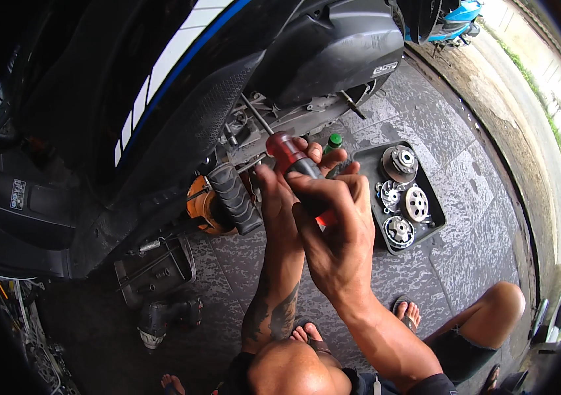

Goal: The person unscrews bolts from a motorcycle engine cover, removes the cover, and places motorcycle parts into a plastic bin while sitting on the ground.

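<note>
through the head camera i see the right hand (336, 230) gripping the black end of a red-and-black screwdriver (285, 151), whose shaft runs up and away from the fingers to the dark scooter (211, 112); i cannot make out its tip. the left hand (281, 204) is just beside, thumb up next to the handle, but the hands overlap, so i cannot tell how far its fingers close. just beyond the fingertips stands a green-capped bottle (335, 141). near, to the fingers' right, a black tray (370, 166) holds round metal parts (416, 204). near, to their left, i find a ribbed black piece (235, 197); farther down-left lies a dark power tool (167, 320).
</note>
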`<action>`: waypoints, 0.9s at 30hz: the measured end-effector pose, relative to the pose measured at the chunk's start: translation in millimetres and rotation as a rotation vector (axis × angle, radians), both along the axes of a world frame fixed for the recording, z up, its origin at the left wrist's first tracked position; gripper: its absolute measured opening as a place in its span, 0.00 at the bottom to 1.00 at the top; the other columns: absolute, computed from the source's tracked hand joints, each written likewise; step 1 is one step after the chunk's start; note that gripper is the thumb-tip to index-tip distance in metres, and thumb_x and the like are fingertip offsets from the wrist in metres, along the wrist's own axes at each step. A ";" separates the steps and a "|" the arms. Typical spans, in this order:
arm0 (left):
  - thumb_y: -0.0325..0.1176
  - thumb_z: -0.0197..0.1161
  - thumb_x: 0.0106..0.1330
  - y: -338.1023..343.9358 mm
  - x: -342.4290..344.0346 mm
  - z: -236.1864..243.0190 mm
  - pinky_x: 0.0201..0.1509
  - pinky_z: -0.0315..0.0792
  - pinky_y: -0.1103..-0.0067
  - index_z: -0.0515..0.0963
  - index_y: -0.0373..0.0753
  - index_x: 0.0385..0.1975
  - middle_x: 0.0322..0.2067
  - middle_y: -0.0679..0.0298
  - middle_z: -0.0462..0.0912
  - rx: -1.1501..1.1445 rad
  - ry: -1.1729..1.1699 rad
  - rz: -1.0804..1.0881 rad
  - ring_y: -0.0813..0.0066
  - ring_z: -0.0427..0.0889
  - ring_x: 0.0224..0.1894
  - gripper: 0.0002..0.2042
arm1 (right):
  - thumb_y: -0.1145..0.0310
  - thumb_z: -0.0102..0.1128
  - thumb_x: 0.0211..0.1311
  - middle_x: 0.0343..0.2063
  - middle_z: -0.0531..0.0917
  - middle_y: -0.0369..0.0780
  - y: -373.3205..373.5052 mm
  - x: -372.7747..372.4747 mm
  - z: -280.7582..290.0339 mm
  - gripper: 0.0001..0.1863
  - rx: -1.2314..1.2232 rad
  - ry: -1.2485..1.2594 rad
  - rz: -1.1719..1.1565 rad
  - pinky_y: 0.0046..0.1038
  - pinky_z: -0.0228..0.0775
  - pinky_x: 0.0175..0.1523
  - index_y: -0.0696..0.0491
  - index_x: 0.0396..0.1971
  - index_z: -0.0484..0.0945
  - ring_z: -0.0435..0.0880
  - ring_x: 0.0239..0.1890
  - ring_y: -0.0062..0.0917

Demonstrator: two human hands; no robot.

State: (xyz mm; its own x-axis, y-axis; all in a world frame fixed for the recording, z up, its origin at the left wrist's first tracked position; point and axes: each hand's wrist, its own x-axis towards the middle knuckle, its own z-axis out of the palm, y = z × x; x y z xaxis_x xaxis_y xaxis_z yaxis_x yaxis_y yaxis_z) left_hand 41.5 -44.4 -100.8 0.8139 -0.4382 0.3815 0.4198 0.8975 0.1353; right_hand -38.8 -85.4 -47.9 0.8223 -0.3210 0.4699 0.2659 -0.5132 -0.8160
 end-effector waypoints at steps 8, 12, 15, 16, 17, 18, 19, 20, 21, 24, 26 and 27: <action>0.50 0.55 0.67 -12.5 12.6 7.9 0.74 0.44 0.59 0.61 0.38 0.62 0.53 0.65 0.76 -0.117 -0.131 0.095 0.58 0.53 0.71 0.30 | 0.55 0.54 0.67 0.44 0.75 0.42 -1.8 -3.5 2.9 0.31 0.400 0.100 0.114 0.26 0.64 0.56 0.59 0.61 0.59 0.76 0.48 0.25; 0.55 0.61 0.62 -9.7 9.4 13.9 0.71 0.52 0.55 0.61 0.40 0.62 0.52 0.63 0.76 -0.103 -0.071 0.061 0.58 0.57 0.69 0.34 | 0.63 0.53 0.68 0.47 0.74 0.44 4.4 -1.4 8.1 0.24 0.401 0.123 0.100 0.27 0.66 0.55 0.59 0.57 0.61 0.76 0.48 0.28; 0.59 0.66 0.55 -2.3 11.6 3.3 0.61 0.68 0.54 0.64 0.44 0.56 0.39 0.65 0.74 0.001 -0.030 -0.038 0.63 0.71 0.56 0.35 | 0.75 0.57 0.63 0.44 0.74 0.44 -1.1 -2.3 9.8 0.23 -0.074 0.055 0.095 0.27 0.70 0.49 0.59 0.56 0.63 0.76 0.44 0.27; 0.58 0.64 0.58 -0.9 4.8 3.1 0.62 0.67 0.56 0.65 0.43 0.54 0.36 0.66 0.72 0.003 0.034 0.013 0.65 0.72 0.53 0.31 | 0.76 0.58 0.62 0.43 0.74 0.43 -2.6 -4.8 11.3 0.24 -0.231 0.144 0.083 0.27 0.70 0.48 0.59 0.57 0.63 0.77 0.43 0.26; 0.56 0.62 0.60 0.0 6.7 3.0 0.63 0.67 0.58 0.65 0.42 0.53 0.37 0.66 0.72 0.037 0.070 0.049 0.66 0.72 0.53 0.30 | 0.76 0.58 0.62 0.43 0.74 0.43 -2.3 -4.3 10.8 0.24 -0.233 0.143 0.086 0.27 0.70 0.48 0.59 0.57 0.63 0.77 0.43 0.26; 0.55 0.61 0.62 -1.7 9.1 1.6 0.63 0.66 0.61 0.65 0.42 0.52 0.37 0.66 0.72 0.069 0.104 0.083 0.67 0.72 0.52 0.28 | 0.73 0.57 0.63 0.42 0.74 0.43 -4.0 -3.2 8.4 0.24 -0.222 0.130 0.062 0.27 0.70 0.48 0.59 0.57 0.62 0.76 0.42 0.26; 0.54 0.59 0.64 -3.8 9.8 0.5 0.63 0.66 0.63 0.65 0.41 0.53 0.37 0.67 0.73 0.066 0.061 0.108 0.66 0.72 0.54 0.26 | 0.71 0.57 0.64 0.42 0.74 0.42 -5.7 -1.6 4.8 0.25 -0.219 0.120 0.050 0.27 0.70 0.47 0.59 0.58 0.62 0.76 0.42 0.25; 0.52 0.58 0.66 -7.0 10.1 -0.6 0.64 0.65 0.65 0.65 0.41 0.54 0.38 0.67 0.74 0.063 0.018 0.133 0.66 0.72 0.55 0.25 | 0.70 0.57 0.64 0.41 0.74 0.42 -7.2 -0.5 0.7 0.25 -0.215 0.114 0.039 0.27 0.70 0.47 0.59 0.58 0.61 0.76 0.42 0.25; 0.48 0.57 0.67 -8.7 10.6 -0.3 0.65 0.63 0.64 0.63 0.41 0.58 0.40 0.67 0.76 -0.079 0.026 0.088 0.63 0.69 0.60 0.25 | 0.65 0.55 0.66 0.39 0.74 0.41 -5.9 2.5 -0.5 0.26 -0.046 0.043 0.064 0.25 0.69 0.44 0.58 0.59 0.60 0.75 0.38 0.23; 0.46 0.58 0.67 -5.5 15.5 4.6 0.71 0.52 0.56 0.53 0.43 0.68 0.55 0.65 0.75 -0.095 -0.148 0.212 0.57 0.55 0.70 0.33 | 0.54 0.50 0.69 0.35 0.77 0.41 3.8 -2.6 9.5 0.29 0.485 0.157 0.140 0.17 0.67 0.39 0.57 0.61 0.57 0.76 0.34 0.18; 0.47 0.59 0.65 -6.7 11.7 11.2 0.71 0.51 0.52 0.51 0.44 0.68 0.58 0.64 0.72 -0.090 -0.091 0.150 0.55 0.53 0.71 0.35 | 0.57 0.51 0.69 0.36 0.78 0.43 4.5 -1.9 14.0 0.27 0.522 0.228 0.130 0.16 0.67 0.39 0.58 0.59 0.59 0.77 0.34 0.18; 0.48 0.60 0.64 -7.7 10.6 14.3 0.70 0.49 0.48 0.50 0.45 0.69 0.62 0.64 0.68 -0.081 -0.038 0.089 0.54 0.50 0.71 0.37 | 0.59 0.52 0.69 0.37 0.78 0.43 3.6 -1.4 18.0 0.25 0.513 0.247 0.113 0.17 0.68 0.40 0.58 0.58 0.60 0.77 0.35 0.18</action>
State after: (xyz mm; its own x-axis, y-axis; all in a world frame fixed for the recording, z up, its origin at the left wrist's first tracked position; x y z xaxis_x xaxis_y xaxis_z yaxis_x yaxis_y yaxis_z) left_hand 52.1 -52.1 -86.5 0.8326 -0.3310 0.4441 0.3337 0.9397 0.0748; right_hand -40.2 -81.8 -29.9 0.9302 -0.3610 0.0672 0.0661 -0.0154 -0.9977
